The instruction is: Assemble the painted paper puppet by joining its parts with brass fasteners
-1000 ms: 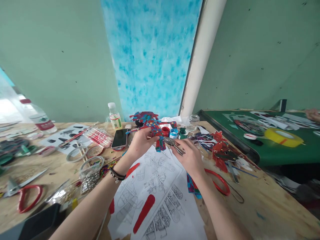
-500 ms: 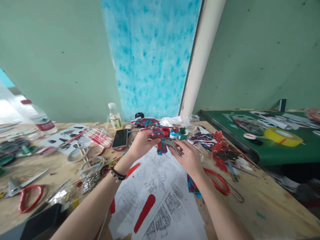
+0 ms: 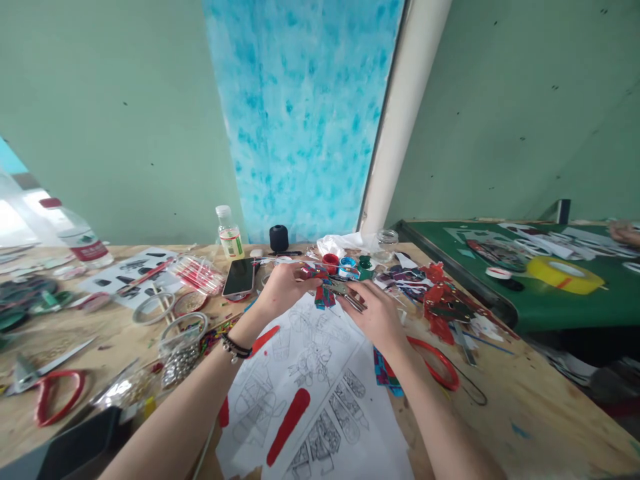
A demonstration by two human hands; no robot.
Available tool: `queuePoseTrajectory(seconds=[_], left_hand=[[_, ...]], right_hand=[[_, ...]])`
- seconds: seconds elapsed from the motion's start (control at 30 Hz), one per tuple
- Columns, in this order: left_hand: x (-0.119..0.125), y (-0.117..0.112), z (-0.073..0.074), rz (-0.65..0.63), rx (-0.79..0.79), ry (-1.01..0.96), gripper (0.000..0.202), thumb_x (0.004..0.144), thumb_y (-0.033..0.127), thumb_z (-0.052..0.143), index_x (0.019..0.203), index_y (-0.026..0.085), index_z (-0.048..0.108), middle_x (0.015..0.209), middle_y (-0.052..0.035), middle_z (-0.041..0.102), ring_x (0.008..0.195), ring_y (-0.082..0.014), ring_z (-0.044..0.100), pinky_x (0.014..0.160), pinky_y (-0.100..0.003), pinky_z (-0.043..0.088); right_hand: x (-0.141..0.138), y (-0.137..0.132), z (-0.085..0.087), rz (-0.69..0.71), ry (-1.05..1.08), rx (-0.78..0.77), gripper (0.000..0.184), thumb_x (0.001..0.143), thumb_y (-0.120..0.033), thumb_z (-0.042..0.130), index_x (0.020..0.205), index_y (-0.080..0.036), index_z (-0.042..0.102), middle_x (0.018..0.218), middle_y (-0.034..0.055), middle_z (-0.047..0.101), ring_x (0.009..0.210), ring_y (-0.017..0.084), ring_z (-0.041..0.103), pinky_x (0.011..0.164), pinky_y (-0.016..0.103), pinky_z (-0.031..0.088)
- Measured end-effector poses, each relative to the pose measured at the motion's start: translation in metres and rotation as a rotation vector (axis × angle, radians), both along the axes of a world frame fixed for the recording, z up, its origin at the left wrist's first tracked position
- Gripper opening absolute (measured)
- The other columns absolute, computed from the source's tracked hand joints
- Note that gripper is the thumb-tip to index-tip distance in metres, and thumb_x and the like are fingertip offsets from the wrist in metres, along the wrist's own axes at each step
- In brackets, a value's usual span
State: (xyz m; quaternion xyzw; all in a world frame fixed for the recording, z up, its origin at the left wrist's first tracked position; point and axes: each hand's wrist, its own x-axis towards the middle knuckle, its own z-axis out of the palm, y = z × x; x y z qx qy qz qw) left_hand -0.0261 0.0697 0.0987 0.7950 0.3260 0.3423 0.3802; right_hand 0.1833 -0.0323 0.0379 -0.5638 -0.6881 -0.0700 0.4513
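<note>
My left hand (image 3: 286, 288), fingers closed, grips a red, blue and purple patterned cut-out piece (image 3: 325, 297) above the paper. My right hand (image 3: 374, 308) is wrapped round small metal pliers (image 3: 356, 304), whose jaws meet the piece near my left fingertips. What exactly the jaws pinch is too small to make out. Below both hands lie sheets of paper with pencil drawings (image 3: 313, 360) and a long red strip (image 3: 289, 427). Another patterned piece (image 3: 386, 373) lies partly under my right forearm.
Open paint pots in red (image 3: 330, 261), blue (image 3: 347, 268) and green (image 3: 367, 268) stand just beyond the hands. To the left are a phone (image 3: 239, 277), a bag of silver beads (image 3: 181, 363) and red-handled scissors (image 3: 60, 399). Another person's hand (image 3: 625, 233) shows at far right.
The patterned piece has dropped from its raised spread behind my hands, so the black spool and the paint pots show more fully. Both hands stay in nearly the same place.
</note>
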Motion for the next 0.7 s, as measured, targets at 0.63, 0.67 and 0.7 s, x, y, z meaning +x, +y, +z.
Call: queuePoseTrajectory(seconds=[0.63,0.67,0.7], left_hand=[[0.003,0.0,-0.004,0.006,0.025,0.031,0.011,0.083,0.028,0.072,0.083,0.018,0.076,0.069,-0.0019,0.075,0.059,-0.0157,0.063,0.052,-0.026,0.042],[0.003,0.0,-0.003,0.003,0.034,0.031,0.01,0.083,0.027,0.072,0.081,0.018,0.074,0.068,-0.0012,0.074,0.058,-0.015,0.061,0.052,-0.026,0.041],[0.003,0.0,-0.003,0.003,0.041,0.031,0.01,0.082,0.028,0.072,0.078,0.018,0.072,0.067,-0.0005,0.073,0.057,-0.0145,0.06,0.051,-0.026,0.04]], right_hand=[[0.005,0.005,-0.01,-0.149,-0.213,-0.008,0.006,0.092,-0.021,0.065,0.094,-0.024,0.07,0.089,0.003,0.074,0.083,0.022,0.073,0.071,0.03,0.048],[0.005,0.004,-0.01,-0.161,-0.236,-0.011,0.005,0.092,-0.02,0.066,0.094,-0.024,0.069,0.089,0.003,0.074,0.084,0.022,0.073,0.071,0.031,0.048],[0.004,0.004,-0.009,-0.176,-0.26,-0.017,0.005,0.092,-0.02,0.066,0.094,-0.024,0.069,0.089,0.003,0.074,0.084,0.022,0.073,0.07,0.031,0.047]])
